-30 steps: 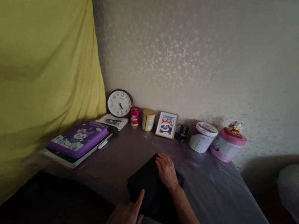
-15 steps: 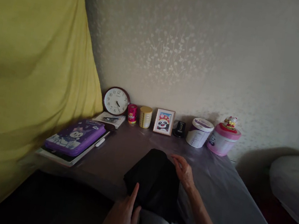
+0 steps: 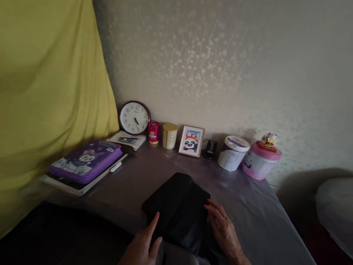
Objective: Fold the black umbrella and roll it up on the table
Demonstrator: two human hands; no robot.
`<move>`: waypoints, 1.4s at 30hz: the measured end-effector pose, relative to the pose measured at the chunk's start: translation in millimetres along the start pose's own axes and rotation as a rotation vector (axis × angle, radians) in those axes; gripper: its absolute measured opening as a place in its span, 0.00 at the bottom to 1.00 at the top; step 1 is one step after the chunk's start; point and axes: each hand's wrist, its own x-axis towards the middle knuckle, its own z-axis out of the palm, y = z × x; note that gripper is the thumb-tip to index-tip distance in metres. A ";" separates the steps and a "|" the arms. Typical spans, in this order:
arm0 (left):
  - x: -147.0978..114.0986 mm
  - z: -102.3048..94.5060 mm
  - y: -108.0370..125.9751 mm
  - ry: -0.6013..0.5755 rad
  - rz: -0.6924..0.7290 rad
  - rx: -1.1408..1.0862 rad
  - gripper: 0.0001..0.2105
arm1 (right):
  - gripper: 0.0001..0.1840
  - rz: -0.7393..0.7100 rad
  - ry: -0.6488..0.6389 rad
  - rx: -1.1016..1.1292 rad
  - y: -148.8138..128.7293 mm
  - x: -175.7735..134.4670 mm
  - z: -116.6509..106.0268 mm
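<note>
Gripping nothing with left hand (image 3: pixel 141 251); cannot tell with right hand (image 3: pixel 225 233), at edge of black cloth (image 3: pixel 177 205). Apparently smoothing; next needing that edge straightened.

1. Exposure dim; patterned wallpaper (image 3: pixel 203 88) brighter mid-frame than upper left.
2. Glare: pale streaks on plastic table cover (image 3: pixel 257 215), near edge, right.
3. Soft wall shadow behind purple-and-white tub (image 3: pixel 231 158); near-black below table, left.
4. Black cloth (image 3: pixel 174 212): folds barely resolved.
5. Yellow curtain (image 3: pixel 31 84) soft; clock (image 3: pixel 132 119) numerals legible.
</note>
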 end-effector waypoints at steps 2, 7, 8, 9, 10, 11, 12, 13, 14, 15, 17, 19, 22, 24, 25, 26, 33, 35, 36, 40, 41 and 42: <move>0.5 -1.6 2.2 -0.009 -0.014 -0.011 0.28 | 0.16 -0.017 -0.013 -0.001 -6.4 -3.1 0.4; 1.4 -5.8 5.6 -0.023 -0.034 -0.030 0.28 | 0.15 -0.067 -0.026 0.033 -20.5 -2.3 -2.0; 1.5 -6.7 5.9 -0.024 -0.038 -0.041 0.28 | 0.16 -0.076 -0.031 0.044 -22.5 -1.5 -2.7; 1.5 -7.7 6.2 -0.029 -0.042 -0.054 0.28 | 0.16 -0.083 -0.036 0.055 -24.0 -0.8 -3.2; 1.5 -8.7 6.4 -0.035 -0.048 -0.068 0.28 | 0.17 -0.086 -0.040 0.068 -25.1 -0.4 -3.5; 1.6 -9.6 6.6 -0.040 -0.055 -0.081 0.27 | 0.18 -0.084 -0.036 0.081 -25.8 0.0 -3.5; 1.8 -10.4 6.7 -0.043 -0.062 -0.089 0.27 | 0.18 -0.077 -0.023 0.093 -26.3 0.2 -3.1; 2.1 -10.9 6.7 -0.044 -0.066 -0.095 0.27 | 0.18 -0.065 -0.002 0.102 -26.8 0.5 -2.5; 2.4 -11.1 6.6 -0.041 -0.066 -0.099 0.27 | 0.18 -0.051 0.022 0.109 -27.3 1.1 -1.8; 2.9 -11.1 6.3 -0.038 -0.064 -0.102 0.27 | 0.18 -0.039 0.042 0.114 -28.1 2.0 -1.0; 3.8 -10.2 5.3 -0.046 -0.065 -0.106 0.27 | 0.16 -0.035 0.059 0.124 -30.5 5.1 0.5; 4.5 -8.7 4.3 -0.061 -0.065 -0.112 0.28 | 0.16 -0.056 0.059 0.145 -34.1 10.3 1.5; 4.7 -6.9 3.4 -0.064 -0.044 -0.125 0.28 | 0.14 -0.094 0.052 0.182 -39.9 21.0 3.1; 4.4 -6.7 3.7 -0.064 -0.041 -0.119 0.28 | 0.12 -0.117 0.037 0.201 -43.1 29.4 5.2; 4.2 -7.0 4.1 -0.066 -0.041 -0.115 0.28 | 0.12 -0.128 0.028 0.207 -44.5 34.0 6.8; 4.1 -7.7 4.6 -0.068 -0.042 -0.115 0.29 | 0.11 -0.141 0.020 0.211 -46.0 38.8 8.6; 1.9 -15.5 9.3 -0.102 -0.059 -0.144 0.29 | 0.13 -0.266 0.023 0.182 -63.7 80.3 25.3; 0.4 -15.1 8.4 -0.103 -0.070 -0.149 0.28 | 0.13 -0.295 0.034 0.178 -70.3 91.4 31.3; -0.3 -13.8 7.1 -0.100 -0.069 -0.146 0.28 | 0.13 -0.308 0.031 0.176 -73.2 96.1 34.7; -0.8 -3.5 -2.8 -0.067 -0.035 -0.072 0.32 | 0.14 -0.335 -0.013 0.143 -80.8 106.9 51.3; -0.4 -0.7 -5.3 -0.069 -0.034 -0.051 0.33 | 0.14 -0.335 -0.022 0.130 -81.7 108.1 56.0; 0.1 1.9 -7.3 -0.068 -0.038 -0.033 0.34 | 0.14 -0.332 -0.030 0.116 -82.3 108.8 60.7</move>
